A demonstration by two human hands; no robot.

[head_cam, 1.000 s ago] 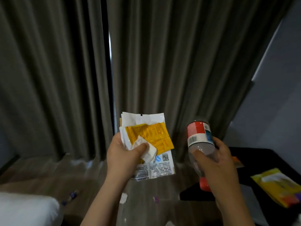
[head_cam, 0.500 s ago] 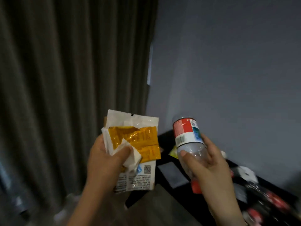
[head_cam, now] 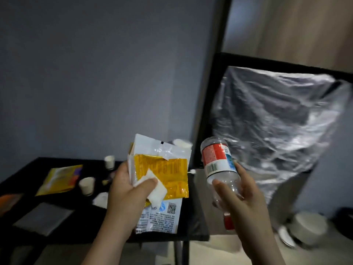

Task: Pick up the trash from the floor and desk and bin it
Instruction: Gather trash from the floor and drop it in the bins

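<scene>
My left hand (head_cam: 128, 190) grips a bundle of wrappers (head_cam: 162, 169): a white packet, a yellow foil packet and a small white tissue under the thumb. My right hand (head_cam: 242, 199) holds an empty clear plastic bottle (head_cam: 217, 163) upside down, its red cap below the palm and its red and white label on top. Both hands are raised in front of a black desk (head_cam: 193, 226). On the desk lie a yellow packet (head_cam: 61, 178), two small white cups (head_cam: 87, 185) (head_cam: 109, 162), white scraps (head_cam: 101, 199) and a grey sheet (head_cam: 44, 218).
A grey wall stands behind the desk. To the right a black frame holds a crinkled clear plastic sheet (head_cam: 277, 131). Low on the right floor sit a round white object (head_cam: 305, 229) and something dark at the edge. An orange item (head_cam: 7, 199) shows at the far left.
The view has swung right, from the curtains past the wall to the desk and plastic-covered frame. Both hands keep the same hold on the wrappers and the bottle.
</scene>
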